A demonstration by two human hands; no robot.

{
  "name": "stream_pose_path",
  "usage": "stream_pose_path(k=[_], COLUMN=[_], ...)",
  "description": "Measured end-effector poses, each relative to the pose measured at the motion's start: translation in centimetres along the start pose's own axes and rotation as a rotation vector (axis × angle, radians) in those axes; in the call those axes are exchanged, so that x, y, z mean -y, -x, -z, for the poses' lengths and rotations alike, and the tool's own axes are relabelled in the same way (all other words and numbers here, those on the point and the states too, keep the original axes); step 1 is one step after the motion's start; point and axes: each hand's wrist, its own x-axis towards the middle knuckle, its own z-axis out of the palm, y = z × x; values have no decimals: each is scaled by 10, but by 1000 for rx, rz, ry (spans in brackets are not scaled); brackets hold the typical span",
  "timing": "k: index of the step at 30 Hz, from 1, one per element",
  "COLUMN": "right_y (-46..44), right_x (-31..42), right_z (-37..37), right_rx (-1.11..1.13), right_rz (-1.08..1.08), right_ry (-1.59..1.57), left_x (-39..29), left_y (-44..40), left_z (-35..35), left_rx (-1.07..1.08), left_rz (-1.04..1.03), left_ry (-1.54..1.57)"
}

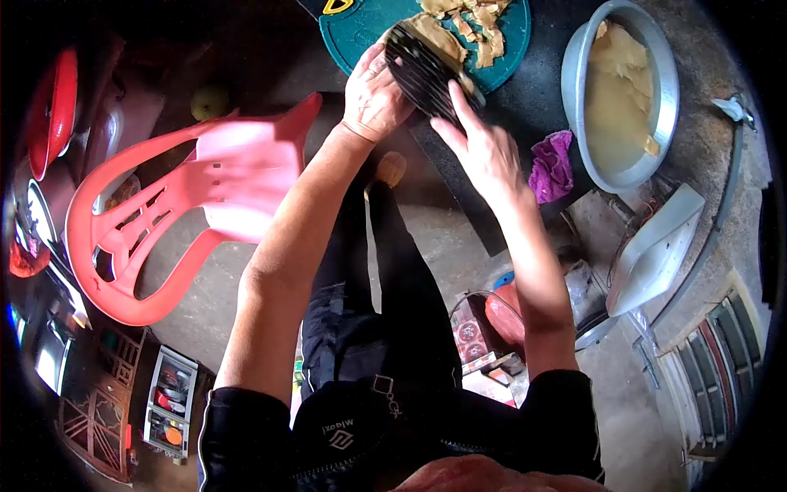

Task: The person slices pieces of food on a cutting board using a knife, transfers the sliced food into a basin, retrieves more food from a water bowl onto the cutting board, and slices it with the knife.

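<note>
Nearest the camera sits your black shirt (352,435), with your forearms reaching from it to the dark bench (537,98). Item under review: a black ridged slab (420,75), tilted over the near edge of the green board (354,34), against a pale lump (441,34). Your left hand (373,102) is closed on its left side, fingertips partly hidden. Your right hand (488,156) is blurred, forefinger and thumb spread, the forefinger over the slab's lower right part; you cannot be shown to grip with it, as its other fingers are hidden. Handling, as judged: the slab appears stiff and fairly light, its ridges likely to give purchase unless wet. Hold it by its outer edges, fingertips clear of the ridged face. The lump appears soft and liable to tear; support it broadly from beneath. Loose scraps (489,51) lie beyond it; the basin (577,94), holding pale matter in cloudy liquid, stands to your right, beside a purple cloth (551,166).
</note>
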Motion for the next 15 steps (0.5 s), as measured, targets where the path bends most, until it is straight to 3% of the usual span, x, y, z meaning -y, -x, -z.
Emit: stream_pose_path(k=[4,12,15], right_y=[11,-63,-53], right_x=[-1,-4,-1], right_z=[9,-29,-18], right_rx=[52,-122,-61], right_rz=[-73,145,89], right_ry=[13,-115,-62], left_x=[1,4,-2], left_y=[-3,8,6], left_z=[-2,-10,-7], left_rx=[-30,27,39], left_rz=[18,53,72], left_ry=[14,-54,-78])
